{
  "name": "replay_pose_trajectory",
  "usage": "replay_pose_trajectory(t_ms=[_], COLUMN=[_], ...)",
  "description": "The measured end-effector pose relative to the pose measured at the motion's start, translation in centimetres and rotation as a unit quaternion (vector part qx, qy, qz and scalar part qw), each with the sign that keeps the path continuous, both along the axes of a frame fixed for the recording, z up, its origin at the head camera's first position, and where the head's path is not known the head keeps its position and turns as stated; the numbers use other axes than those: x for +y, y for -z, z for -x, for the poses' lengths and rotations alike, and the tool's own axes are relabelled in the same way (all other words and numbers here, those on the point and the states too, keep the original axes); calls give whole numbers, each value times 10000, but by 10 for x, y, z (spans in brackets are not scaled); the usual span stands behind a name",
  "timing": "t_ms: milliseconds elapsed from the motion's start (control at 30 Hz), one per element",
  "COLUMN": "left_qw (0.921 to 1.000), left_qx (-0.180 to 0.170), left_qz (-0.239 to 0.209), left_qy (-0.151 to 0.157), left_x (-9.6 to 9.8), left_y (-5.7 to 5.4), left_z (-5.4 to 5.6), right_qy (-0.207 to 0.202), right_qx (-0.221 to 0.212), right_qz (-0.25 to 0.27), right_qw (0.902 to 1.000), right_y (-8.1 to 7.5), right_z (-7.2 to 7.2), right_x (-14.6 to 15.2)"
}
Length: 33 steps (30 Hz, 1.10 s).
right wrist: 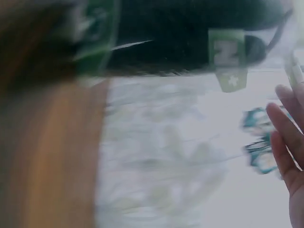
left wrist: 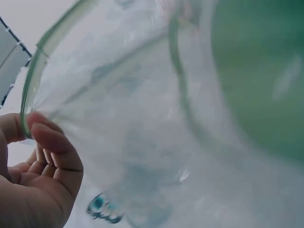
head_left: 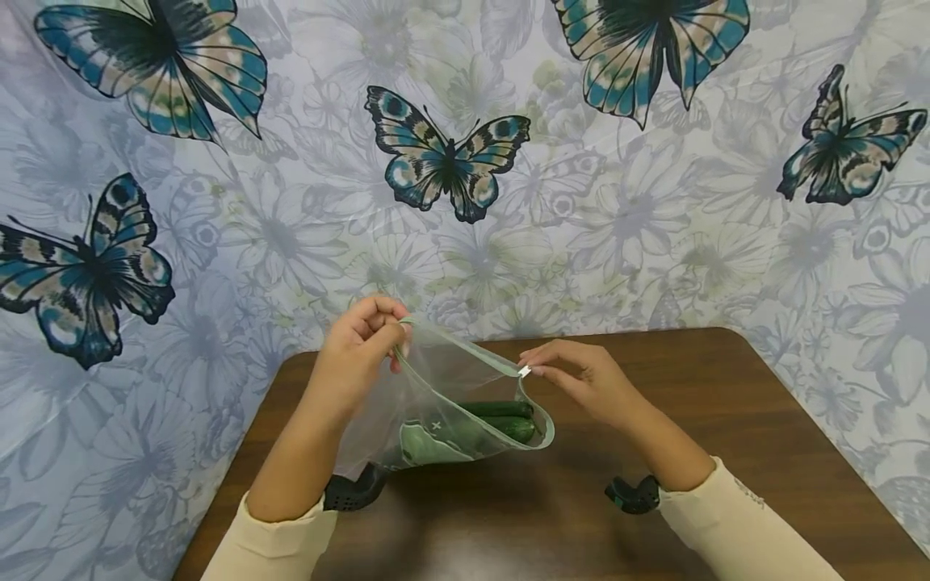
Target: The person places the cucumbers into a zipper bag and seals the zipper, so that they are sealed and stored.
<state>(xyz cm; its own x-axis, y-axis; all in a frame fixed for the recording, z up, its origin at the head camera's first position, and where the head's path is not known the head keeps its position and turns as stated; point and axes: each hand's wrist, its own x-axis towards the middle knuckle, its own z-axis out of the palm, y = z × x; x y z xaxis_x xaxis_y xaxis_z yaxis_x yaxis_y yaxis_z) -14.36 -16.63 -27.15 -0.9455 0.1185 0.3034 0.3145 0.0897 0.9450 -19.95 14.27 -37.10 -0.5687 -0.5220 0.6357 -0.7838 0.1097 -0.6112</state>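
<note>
A clear plastic zip bag [head_left: 436, 363] with a pale green rim hangs between both hands over the table, its mouth gaping. My left hand [head_left: 356, 343] pinches one top corner of it between thumb and fingers; the left wrist view shows that green rim [left wrist: 27, 97] in the grip. At the other end, my right hand [head_left: 588, 379] pinches the white slider [head_left: 525, 371] on the rim. Inside, dark green cucumbers [head_left: 501, 410] lie side by side near the low right end, seen through the film. A green printed panel [head_left: 425, 444] covers part of the bag's front.
Below the hands is a brown wooden table [head_left: 726, 428] with rounded far corners. Close behind it hangs a pale floral cloth [head_left: 632, 218] printed with large butterflies [head_left: 450, 157]. Black wrist cameras [head_left: 356, 488] sit at both cuffs.
</note>
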Motion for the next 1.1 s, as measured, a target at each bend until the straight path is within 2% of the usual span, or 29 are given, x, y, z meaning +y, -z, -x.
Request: replay_pose_trajectory(t_ms=[133, 267, 333, 400, 500, 567, 633, 700, 767, 900, 1000, 1100], left_qw=[9997, 9976, 9935, 9846, 9617, 9448, 9332, 9262, 9208, 9181, 9215, 9234], left_qx=[124, 129, 103, 84, 185, 262, 305, 318, 320, 276, 157, 182], left_qz=[28, 590, 1101, 1744, 2729, 3255, 3570, 3748, 3883, 3950, 3858, 3783], left_qy=[187, 332, 269, 130, -148, -258, -283, -253, -180, 152, 425, 620], left_x=[-13, -24, -26, -27, -25, -22, -19, -16, -14, -12, -14, -18], left_y=[-19, -33, -39, -44, -48, -47, -46, -43, -40, -31, -22, -17], left_z=[2, 1, 1, 4, 15, 25, 34, 43, 50, 58, 61, 62], right_qy=[-170, -599, -728, -615, -98, 385, 798, 1202, 1417, 1685, 1708, 1648], right_qx=[124, 457, 536, 452, 118, -110, -280, -343, -421, -518, -506, -354], right_qz=[298, 852, 1065, 1183, 1288, 1273, 1277, 1204, 1171, 1086, 1113, 1148], right_qw=[9993, 9935, 9902, 9900, 9916, 9911, 9882, 9848, 9821, 9783, 9777, 9790], right_y=[-35, -66, -77, -86, -89, -88, -86, -83, -82, -80, -80, -82], right_z=[-14, -34, -44, -51, -51, -45, -38, -30, -24, -14, -11, -10], right_x=[11, 12, 12, 11, 13, 13, 14, 16, 17, 20, 20, 20])
